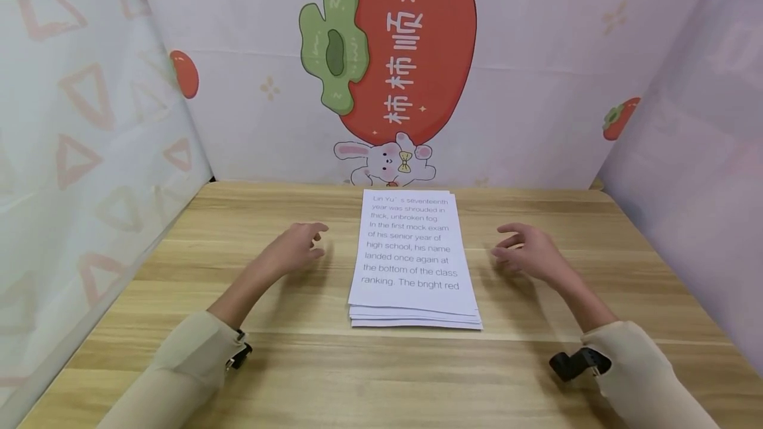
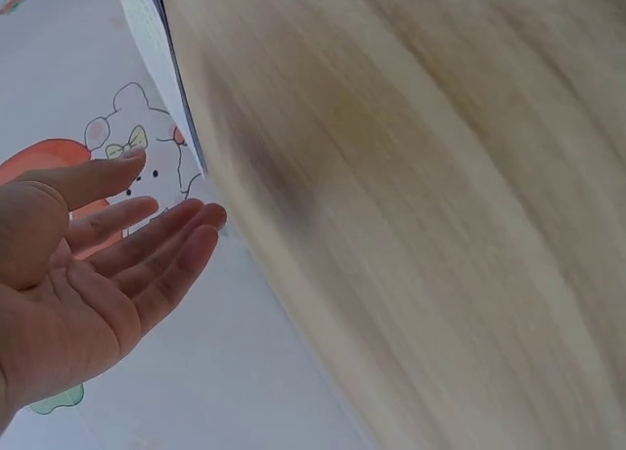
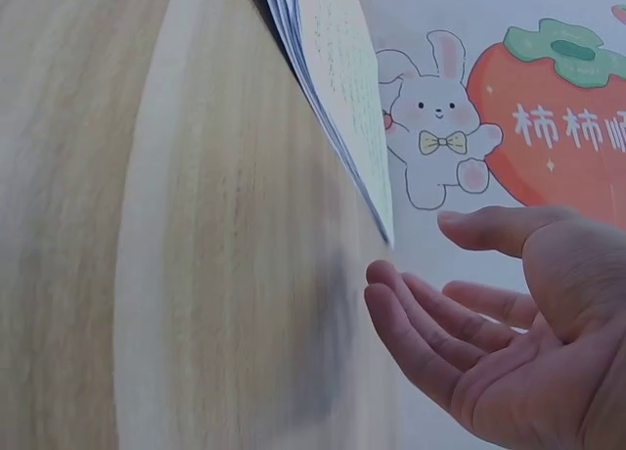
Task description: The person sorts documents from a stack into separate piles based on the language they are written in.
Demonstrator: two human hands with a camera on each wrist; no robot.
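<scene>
A stack of white paper sheets point(image 1: 411, 293), its top one printed with large English text, lies on the wooden table, the lower sheets sticking out unevenly at the near edge. To its left my left hand point(image 1: 296, 248) hovers with loosely bent fingers, apart from the paper. On the other side my right hand point(image 1: 527, 251) is held much the same way, also touching nothing. Both palms face inward, and each wrist view shows bare fingers point(image 2: 161, 259) with nothing between them. The stack's side point(image 3: 337, 117) rises beyond the right fingertips in the right wrist view.
The wooden table point(image 1: 381, 376) reaches back to a cloth backdrop point(image 1: 524, 85) printed with a large red persimmon and a rabbit. Patterned cloth walls point(image 1: 89, 151) border it left and right. A small black device point(image 1: 575, 364) sits at the right cuff.
</scene>
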